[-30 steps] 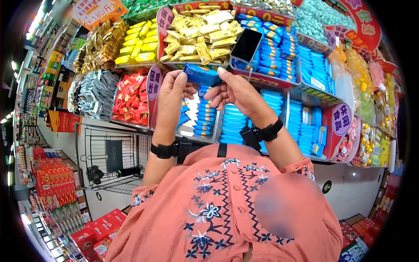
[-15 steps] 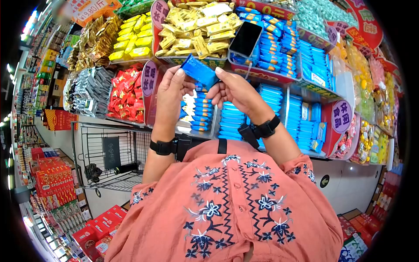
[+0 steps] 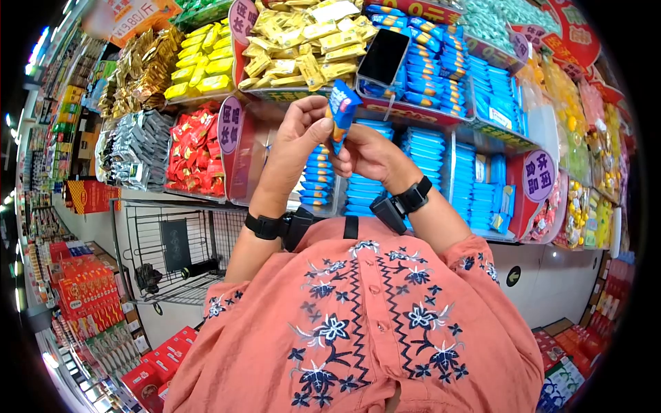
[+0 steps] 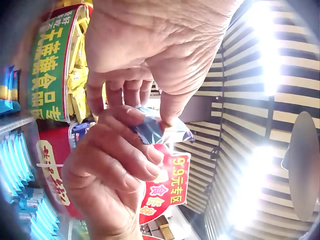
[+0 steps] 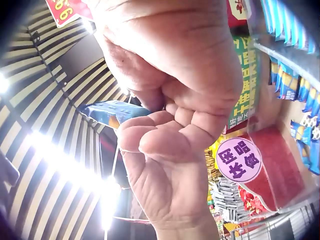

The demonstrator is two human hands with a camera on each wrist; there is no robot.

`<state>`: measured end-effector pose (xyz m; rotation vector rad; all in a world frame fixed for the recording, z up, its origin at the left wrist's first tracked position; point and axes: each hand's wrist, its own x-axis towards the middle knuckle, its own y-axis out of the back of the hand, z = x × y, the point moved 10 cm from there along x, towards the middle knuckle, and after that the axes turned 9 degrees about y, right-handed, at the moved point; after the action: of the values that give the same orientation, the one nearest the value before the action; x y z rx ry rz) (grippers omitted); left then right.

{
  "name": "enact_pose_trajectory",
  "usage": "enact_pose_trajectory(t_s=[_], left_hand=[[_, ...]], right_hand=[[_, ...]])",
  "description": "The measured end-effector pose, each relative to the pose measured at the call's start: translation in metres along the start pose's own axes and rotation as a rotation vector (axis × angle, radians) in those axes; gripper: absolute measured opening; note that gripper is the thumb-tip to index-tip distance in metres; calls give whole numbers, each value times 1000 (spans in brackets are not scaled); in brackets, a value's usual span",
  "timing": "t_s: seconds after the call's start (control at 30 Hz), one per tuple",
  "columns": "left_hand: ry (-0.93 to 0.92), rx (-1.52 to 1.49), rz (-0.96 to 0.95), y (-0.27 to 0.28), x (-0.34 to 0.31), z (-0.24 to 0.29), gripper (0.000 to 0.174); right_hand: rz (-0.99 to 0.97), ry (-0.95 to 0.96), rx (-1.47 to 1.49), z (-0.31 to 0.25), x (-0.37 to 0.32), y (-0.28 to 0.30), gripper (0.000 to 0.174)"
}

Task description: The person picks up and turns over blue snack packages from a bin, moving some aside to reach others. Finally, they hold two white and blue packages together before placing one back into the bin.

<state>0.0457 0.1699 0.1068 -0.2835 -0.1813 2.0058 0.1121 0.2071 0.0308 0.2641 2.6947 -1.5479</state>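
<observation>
A small blue snack packet (image 3: 342, 109) with an orange part is held up between both hands, above the bins. My left hand (image 3: 303, 138) pinches it from the left, the thumb lying on its near face. My right hand (image 3: 370, 153) grips the lower right end with curled fingers. In the left wrist view, the shiny packet (image 4: 159, 129) lies between the left thumb and the right hand's fingers (image 4: 120, 131). From the right wrist, one end of the packet (image 5: 112, 111) sticks out beyond the fingers, which hide the rest.
Bins of yellow packets (image 3: 310, 41), red sweets (image 3: 195, 151) and blue packets (image 3: 421, 155) surround the hands. A black phone (image 3: 383, 58) rests on a bin edge behind the packet. At the left stands a wire shopping cart (image 3: 175, 241).
The packet has turned from lying crosswise to standing on end. My left hand has moved right, closer to the right hand. The phone stays on the bin.
</observation>
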Motion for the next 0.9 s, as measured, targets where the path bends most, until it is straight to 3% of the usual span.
enact_pose_trajectory(t_s=[0.13,0.27,0.9], left_hand=[[103,17,16,-4,-3,-6,47],[77,88,35,0,0,-12,43],[108,320,64,17,-8,-28,41]], right_hand=[[53,-20,-14,6,1,7,23],[187,-58,-141,6,-1,18,22],[239,-51,-424,-7,3,29,27]])
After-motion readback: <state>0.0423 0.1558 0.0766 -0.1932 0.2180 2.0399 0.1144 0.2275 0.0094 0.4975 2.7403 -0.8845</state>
